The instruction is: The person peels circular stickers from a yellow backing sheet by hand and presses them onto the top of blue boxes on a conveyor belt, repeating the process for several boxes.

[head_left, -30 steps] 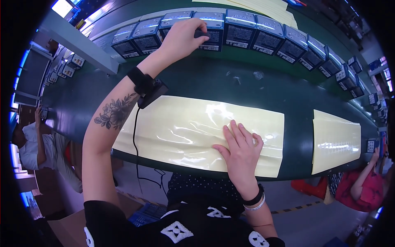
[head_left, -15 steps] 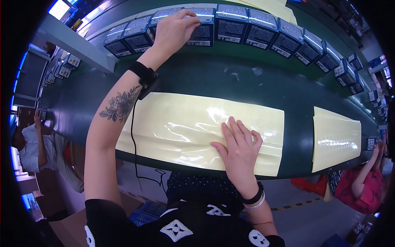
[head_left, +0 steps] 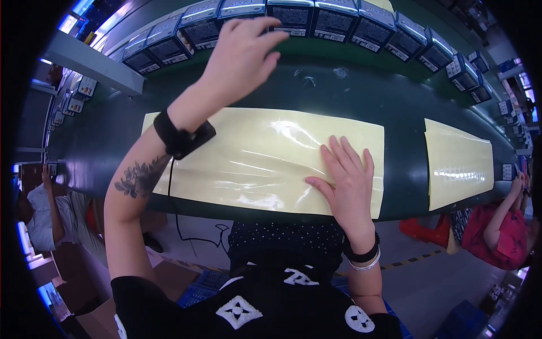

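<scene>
A large glossy pale-yellow sheet (head_left: 237,164) lies on the green table (head_left: 403,164) in front of me. My right hand (head_left: 351,183) rests flat near the sheet's right end, fingers spread. Over the table beyond the sheet hangs my left hand (head_left: 241,62), its fingers bent and apart, with nothing visible in them. Just past its fingertips stands a row of dark-blue boxes; the box (head_left: 289,18) nearest the fingers is apart from them or barely overlapped in view. A black band with a small device (head_left: 189,140) sits on my left wrist, its cable hanging down.
A second stack of yellow sheets (head_left: 460,166) lies to the right. A grey metal post (head_left: 93,62) stands at the left. Bits of clear plastic (head_left: 340,73) lie on the table. A person in red (head_left: 497,237) is at right, another in light clothing (head_left: 42,209) at left.
My left hand has come off the top of the boxes and back toward me. My right hand has slid a little right on the sheet. The whole view has shifted somewhat.
</scene>
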Demonstrator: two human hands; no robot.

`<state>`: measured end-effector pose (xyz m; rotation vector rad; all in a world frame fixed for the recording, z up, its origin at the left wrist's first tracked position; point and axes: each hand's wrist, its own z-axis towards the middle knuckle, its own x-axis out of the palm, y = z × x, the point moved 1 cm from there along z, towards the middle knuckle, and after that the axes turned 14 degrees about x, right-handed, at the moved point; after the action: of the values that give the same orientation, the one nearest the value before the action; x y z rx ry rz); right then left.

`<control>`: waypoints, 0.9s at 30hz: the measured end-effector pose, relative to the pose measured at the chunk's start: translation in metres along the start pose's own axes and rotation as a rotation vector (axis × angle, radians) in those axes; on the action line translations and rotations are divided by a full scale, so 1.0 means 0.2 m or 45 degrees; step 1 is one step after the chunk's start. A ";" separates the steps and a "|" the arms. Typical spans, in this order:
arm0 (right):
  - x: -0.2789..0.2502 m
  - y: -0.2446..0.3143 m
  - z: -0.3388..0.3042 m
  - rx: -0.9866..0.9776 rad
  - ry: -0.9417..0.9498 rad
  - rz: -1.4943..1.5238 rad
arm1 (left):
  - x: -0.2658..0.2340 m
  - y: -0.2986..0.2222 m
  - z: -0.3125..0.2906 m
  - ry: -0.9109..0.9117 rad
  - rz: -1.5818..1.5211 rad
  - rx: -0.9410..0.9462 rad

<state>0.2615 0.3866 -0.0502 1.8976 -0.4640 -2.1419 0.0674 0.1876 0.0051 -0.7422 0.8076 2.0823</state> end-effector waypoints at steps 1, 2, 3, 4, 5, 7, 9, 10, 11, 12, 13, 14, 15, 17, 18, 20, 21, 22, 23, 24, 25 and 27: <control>0.01 -0.01 0.00 -0.001 -0.017 0.037 | -0.05 -0.13 -0.02 0.172 -0.290 0.020; 0.02 -0.02 -0.01 0.003 -0.019 0.033 | -0.09 -0.26 -0.05 0.342 -0.582 0.044; 0.03 -0.01 -0.01 -0.016 -0.056 0.058 | -0.15 -0.38 -0.07 0.440 -0.726 0.023; 0.03 -0.01 -0.02 -0.033 -0.089 0.076 | -0.17 -0.47 -0.10 0.532 -0.878 -0.001; 0.03 -0.02 -0.03 -0.048 -0.123 0.094 | -0.18 -0.52 -0.12 0.529 -0.877 -0.008; 0.03 -0.02 -0.03 -0.050 -0.127 0.086 | -0.17 -0.58 -0.18 0.609 -0.942 -0.013; 0.03 -0.03 -0.02 -0.048 -0.144 0.071 | -0.17 -0.62 -0.20 0.555 -0.890 0.000; 0.02 -0.03 -0.02 -0.047 -0.145 0.071 | -0.16 -0.63 -0.20 0.500 -0.836 0.015; 0.02 -0.03 -0.02 -0.049 -0.146 0.071 | -0.16 -0.64 -0.21 0.446 -0.782 0.030; 0.02 -0.04 -0.02 -0.050 -0.148 0.071 | -0.16 -0.65 -0.21 0.447 -0.783 0.031; 0.02 -0.04 -0.02 -0.052 -0.150 0.072 | -0.16 -0.66 -0.21 0.428 -0.818 -0.003; 0.02 -0.05 -0.02 -0.052 -0.151 0.072 | -0.15 -0.66 -0.21 0.408 -0.851 -0.037; 0.02 -0.05 -0.02 -0.051 -0.153 0.074 | -0.15 -0.67 -0.21 0.387 -0.884 -0.071; 0.01 -0.07 -0.02 -0.047 -0.157 0.078 | -0.14 -0.69 -0.22 0.345 -0.918 -0.137; 0.01 -0.07 -0.02 -0.048 -0.158 0.078 | -0.13 -0.70 -0.22 0.302 -0.953 -0.203; 0.00 -0.08 -0.01 -0.057 -0.151 0.085 | -0.14 -0.71 -0.21 0.260 -0.976 -0.271; 0.00 -0.08 -0.01 -0.062 -0.148 0.088 | -0.15 -0.72 -0.20 0.277 -1.013 -0.316; -0.01 -0.08 -0.01 -0.069 -0.152 0.093 | -0.15 -0.72 -0.19 0.294 -1.049 -0.361; -0.02 -0.09 -0.03 -0.049 -0.124 0.101 | -0.16 -0.72 -0.18 0.310 -1.083 -0.406; -0.02 -0.10 -0.03 -0.033 -0.108 0.109 | -0.16 -0.69 -0.15 0.305 -1.065 -0.399; -0.02 -0.11 -0.02 -0.017 -0.091 0.118 | -0.17 -0.65 -0.09 0.378 -1.181 -0.488; -0.01 -0.12 -0.02 -0.020 -0.102 0.122 | -0.19 -0.54 0.00 0.526 -1.424 -0.670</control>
<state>0.2660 0.4090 -0.0575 1.7492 -0.5411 -2.1593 0.1758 0.2260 0.0012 -1.5022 -0.0600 1.0936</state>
